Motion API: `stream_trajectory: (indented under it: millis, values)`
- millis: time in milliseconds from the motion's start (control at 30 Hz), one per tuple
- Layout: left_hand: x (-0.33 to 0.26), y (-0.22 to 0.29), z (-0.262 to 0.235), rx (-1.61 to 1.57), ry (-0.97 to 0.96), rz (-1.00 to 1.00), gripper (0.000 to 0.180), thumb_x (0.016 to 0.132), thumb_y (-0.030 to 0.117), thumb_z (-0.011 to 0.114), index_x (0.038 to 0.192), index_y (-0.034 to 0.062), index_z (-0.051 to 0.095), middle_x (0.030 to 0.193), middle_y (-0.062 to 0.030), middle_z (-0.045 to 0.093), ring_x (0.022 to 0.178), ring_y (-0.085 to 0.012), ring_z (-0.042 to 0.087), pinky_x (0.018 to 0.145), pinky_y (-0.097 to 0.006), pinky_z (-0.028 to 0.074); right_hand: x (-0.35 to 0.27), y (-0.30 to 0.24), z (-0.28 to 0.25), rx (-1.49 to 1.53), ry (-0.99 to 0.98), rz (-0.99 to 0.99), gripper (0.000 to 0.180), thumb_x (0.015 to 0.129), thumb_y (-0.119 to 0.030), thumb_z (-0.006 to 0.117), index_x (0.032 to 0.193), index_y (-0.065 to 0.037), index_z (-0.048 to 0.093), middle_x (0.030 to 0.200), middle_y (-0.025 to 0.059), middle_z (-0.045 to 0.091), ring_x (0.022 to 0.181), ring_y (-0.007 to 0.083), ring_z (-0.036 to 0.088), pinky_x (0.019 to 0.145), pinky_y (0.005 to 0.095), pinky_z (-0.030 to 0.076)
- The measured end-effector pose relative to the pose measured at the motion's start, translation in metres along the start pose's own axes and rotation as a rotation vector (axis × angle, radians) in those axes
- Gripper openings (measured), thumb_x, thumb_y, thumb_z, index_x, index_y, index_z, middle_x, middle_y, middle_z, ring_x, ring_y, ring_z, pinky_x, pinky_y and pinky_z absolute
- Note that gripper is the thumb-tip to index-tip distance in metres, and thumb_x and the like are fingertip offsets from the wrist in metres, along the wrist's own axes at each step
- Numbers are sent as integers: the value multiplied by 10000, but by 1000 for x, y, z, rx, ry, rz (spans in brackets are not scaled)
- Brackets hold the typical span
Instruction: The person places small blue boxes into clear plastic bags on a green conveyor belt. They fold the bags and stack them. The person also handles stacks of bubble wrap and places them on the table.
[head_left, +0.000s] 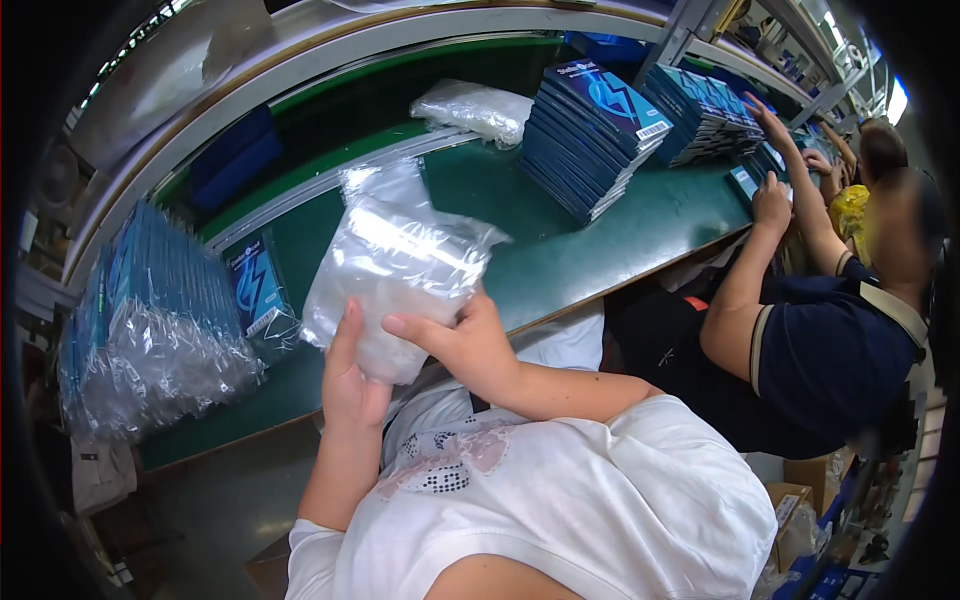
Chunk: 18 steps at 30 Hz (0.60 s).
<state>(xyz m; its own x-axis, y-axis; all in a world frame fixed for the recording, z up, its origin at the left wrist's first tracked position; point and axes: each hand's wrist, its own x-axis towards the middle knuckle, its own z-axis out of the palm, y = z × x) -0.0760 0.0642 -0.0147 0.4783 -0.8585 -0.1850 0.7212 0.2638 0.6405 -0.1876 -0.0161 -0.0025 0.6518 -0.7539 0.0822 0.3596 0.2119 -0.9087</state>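
Holding clear plastic bags (405, 255) over bench (560, 265) between half-closed left hand (355, 375) and half-closed right hand (472, 345); extending forward from both palms, long axis unclear; well left of blue box stack (575, 160), with right hand nearer

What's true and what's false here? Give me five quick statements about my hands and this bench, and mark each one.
1. The left hand and right hand both hold clear plastic bags. True.
2. Bagged blue packages stand at the left end of the green bench. True.
3. The right hand lies flat on the bench. False: it grips the clear plastic bags.
4. A plastic bundle lies to the left of a tall stack of blue packages. True.
5. The plastic bundle sits on top of the tall stack. False: it lies beside it, toward the back.
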Motion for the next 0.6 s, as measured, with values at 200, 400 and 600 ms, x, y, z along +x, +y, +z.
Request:
stream_trajectory:
  millis: [200,400,600]
  values:
    - [18,-3,16,71,-51,-108,490,905,212,594,1302,-6,409,1232,-125,534,1129,-237,537,961,-382,439,13,-30,-58,172,9,-16,787,766,-126,740,1389,3,277,1207,156,487,1131,208,475,950,327,400]
    - [25,-18,32,248,-4,-123,468,887,132,610,1289,-17,422,1216,-132,544,1102,-225,555,935,-356,459,14,-37,-99,-352,37,-19,320,907,-107,554,1203,15,561,1119,102,600,1062,146,537,910,273,414]
    - [33,-37,50,374,15,-158,377,889,80,584,1235,-27,477,1170,-118,571,1046,-194,582,890,-324,479,2,-25,-103,-992,114,-331,268,891,-92,539,1119,27,618,1083,158,604,1017,261,547,916,340,414]
